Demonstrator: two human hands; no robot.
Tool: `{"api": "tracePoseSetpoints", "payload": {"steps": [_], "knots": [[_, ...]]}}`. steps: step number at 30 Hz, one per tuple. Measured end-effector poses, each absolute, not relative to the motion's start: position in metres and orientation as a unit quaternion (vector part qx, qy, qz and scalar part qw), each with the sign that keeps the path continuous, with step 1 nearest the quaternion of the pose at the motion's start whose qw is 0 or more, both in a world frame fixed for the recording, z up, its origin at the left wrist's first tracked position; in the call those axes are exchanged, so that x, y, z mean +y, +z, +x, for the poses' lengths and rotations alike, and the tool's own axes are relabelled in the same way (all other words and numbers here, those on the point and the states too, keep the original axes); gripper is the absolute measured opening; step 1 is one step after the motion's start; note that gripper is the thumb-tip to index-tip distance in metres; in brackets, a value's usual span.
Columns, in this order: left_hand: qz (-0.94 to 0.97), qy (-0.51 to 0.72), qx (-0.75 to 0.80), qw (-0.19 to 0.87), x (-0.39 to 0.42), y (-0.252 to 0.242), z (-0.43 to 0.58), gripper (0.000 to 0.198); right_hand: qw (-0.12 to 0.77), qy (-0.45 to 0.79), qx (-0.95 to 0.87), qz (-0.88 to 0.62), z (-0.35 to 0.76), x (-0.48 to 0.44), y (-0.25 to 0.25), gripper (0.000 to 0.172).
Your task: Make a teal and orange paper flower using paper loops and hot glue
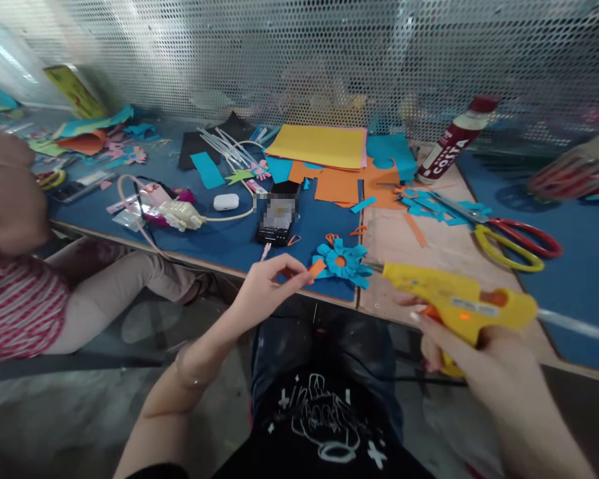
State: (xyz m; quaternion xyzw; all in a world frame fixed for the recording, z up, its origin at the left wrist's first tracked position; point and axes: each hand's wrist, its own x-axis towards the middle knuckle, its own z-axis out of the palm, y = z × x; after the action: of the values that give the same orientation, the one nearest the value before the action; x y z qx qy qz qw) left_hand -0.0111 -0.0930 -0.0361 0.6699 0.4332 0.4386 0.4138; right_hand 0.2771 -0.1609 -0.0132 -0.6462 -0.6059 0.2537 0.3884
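Note:
My right hand (459, 346) grips a yellow glue gun (454, 299), its nozzle aimed left at a blue paper flower (343, 261) with an orange centre lying at the table's front edge. My left hand (267, 286) pinches a small orange paper strip (317, 267) just left of the flower. A glue stick pokes out of the gun's rear to the right.
A phone (278, 214), white earbud case (225, 201), a second glue gun (180, 214), yellow, orange and blue paper sheets (324, 146), a bottle (454, 140) and red-and-yellow scissors (509, 238) lie on the table (429, 246). Another person sits at the left (24, 286). A perforated metal screen stands behind.

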Motion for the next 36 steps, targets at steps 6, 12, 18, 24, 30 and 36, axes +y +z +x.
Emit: {"api": "tracePoseSetpoints", "payload": {"steps": [6, 12, 18, 24, 30, 36], "knots": [[0.618, 0.405, 0.45, 0.502, -0.109, -0.049, 0.007, 0.02, 0.446, 0.327, -0.504, -0.663, 0.258, -0.18, -0.04, 0.025], [0.635, 0.379, 0.456, 0.495, -0.113, -0.05, 0.012, 0.017, 0.396, 0.246, -0.585, -0.664, 0.263, -0.18, -0.06, 0.015], [0.694, 0.362, 0.481, 0.394, -0.115, -0.045, 0.015, 0.012, 0.381, 0.179, -0.655, -0.627, 0.263, -0.183, -0.068, 0.015], [0.718, 0.361, 0.471, 0.364, -0.118, -0.044, 0.015, 0.012, 0.298, 0.082, -0.749, -0.585, 0.271, -0.182, -0.074, 0.029], [0.731, 0.362, 0.462, 0.347, -0.118, -0.04, 0.016, 0.01, 0.259, 0.007, -0.77, -0.583, 0.28, -0.191, -0.089, 0.03], [0.735, 0.365, 0.46, 0.338, -0.117, -0.038, 0.016, 0.009, 0.233, -0.044, -0.788, -0.568, 0.277, -0.191, -0.09, 0.038]]}}
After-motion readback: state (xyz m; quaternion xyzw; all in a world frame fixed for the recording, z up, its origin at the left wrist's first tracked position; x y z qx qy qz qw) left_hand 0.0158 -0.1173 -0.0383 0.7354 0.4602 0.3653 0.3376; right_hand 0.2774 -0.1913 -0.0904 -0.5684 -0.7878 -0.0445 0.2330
